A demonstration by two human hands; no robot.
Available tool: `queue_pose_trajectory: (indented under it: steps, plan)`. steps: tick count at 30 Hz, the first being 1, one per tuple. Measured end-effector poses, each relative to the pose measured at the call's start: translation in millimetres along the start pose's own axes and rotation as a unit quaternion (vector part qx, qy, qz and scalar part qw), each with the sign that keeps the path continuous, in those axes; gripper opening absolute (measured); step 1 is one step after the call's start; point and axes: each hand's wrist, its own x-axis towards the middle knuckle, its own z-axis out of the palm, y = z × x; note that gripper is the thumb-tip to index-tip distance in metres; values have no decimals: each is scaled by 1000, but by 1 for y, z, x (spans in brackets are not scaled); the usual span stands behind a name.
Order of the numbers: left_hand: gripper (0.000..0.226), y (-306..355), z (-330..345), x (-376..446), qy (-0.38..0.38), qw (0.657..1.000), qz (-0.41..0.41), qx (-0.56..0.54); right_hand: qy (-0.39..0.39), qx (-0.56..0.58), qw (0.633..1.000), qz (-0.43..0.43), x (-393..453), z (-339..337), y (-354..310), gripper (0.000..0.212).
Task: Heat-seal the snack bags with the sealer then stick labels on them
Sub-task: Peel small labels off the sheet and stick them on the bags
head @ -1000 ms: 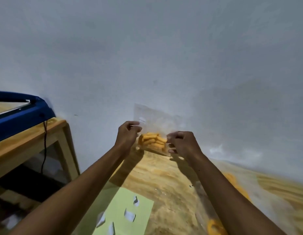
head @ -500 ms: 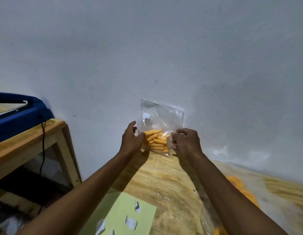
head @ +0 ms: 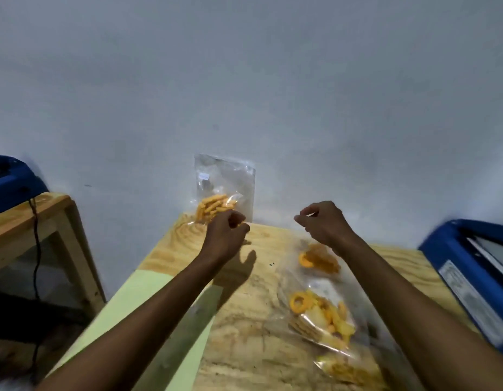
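Snack bag (head: 225, 190) stands upright against the wall at the tabletop's (head: 244, 348) far edge; left hand (head: 225, 235) and right hand (head: 323, 224) hover near it, fingers loosely curled, holding nothing.

Wooden tables (head: 261, 348), grey wall (head: 273, 94)

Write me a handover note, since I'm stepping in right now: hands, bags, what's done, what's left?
Left hand: fingers loosely curled, empty, just in front of the stick-snack bag.
Right hand: curled, empty as far as I can tell.
That bag stands against the wall at the table's far edge, a small label already on it.
More snack bags lie flat on the right; their labels can't be made out.
Green label sheet lies on the left, blue sealer far right.
Left: probably the flat bags.
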Motion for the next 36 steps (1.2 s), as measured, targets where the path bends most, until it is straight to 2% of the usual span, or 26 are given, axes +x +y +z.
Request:
queue_pose_trajectory:
  steps: [4,7,11,16,18,20,23,25,27,30,33,36]
  plan:
    - [23,11,33,-32,-83,995,-30,49,-8,-66,997,33,-34,-41,28,23]
    - [45,12,53,-49,-132,978,-77,143,-15,-107,991,75,-57,-58,53,25]
    - [60,12,65,-59,-151,969,-89,177,3,-159,981,112,-75,-64,79,38]
    - [53,14,67,-55,-107,985,-94,98,47,-113,982,141,-80,-58,87,27]
    - [44,13,69,-49,-87,988,-102,75,62,-79,984,148,-79,-57,89,35]
    - [31,8,72,-43,-66,991,-114,30,74,-61,985,143,-76,-55,91,29]
    - [13,5,75,-38,-41,984,-157,-77,83,-56,985,138,-70,-51,93,34]
    - [13,5,75,-34,-29,977,-167,-129,76,-53,987,130,-67,-48,92,32]
    - [20,9,73,-31,-35,980,-146,-132,67,-56,988,127,-63,-47,90,29]
    - [19,23,68,-31,-53,982,-69,-165,65,-37,989,131,-55,-48,86,41]
    - [15,41,59,-36,-67,975,16,-209,72,82,983,149,-51,-53,79,37]
    - [17,58,45,-46,-70,974,89,-197,66,266,947,165,-56,-56,68,18]
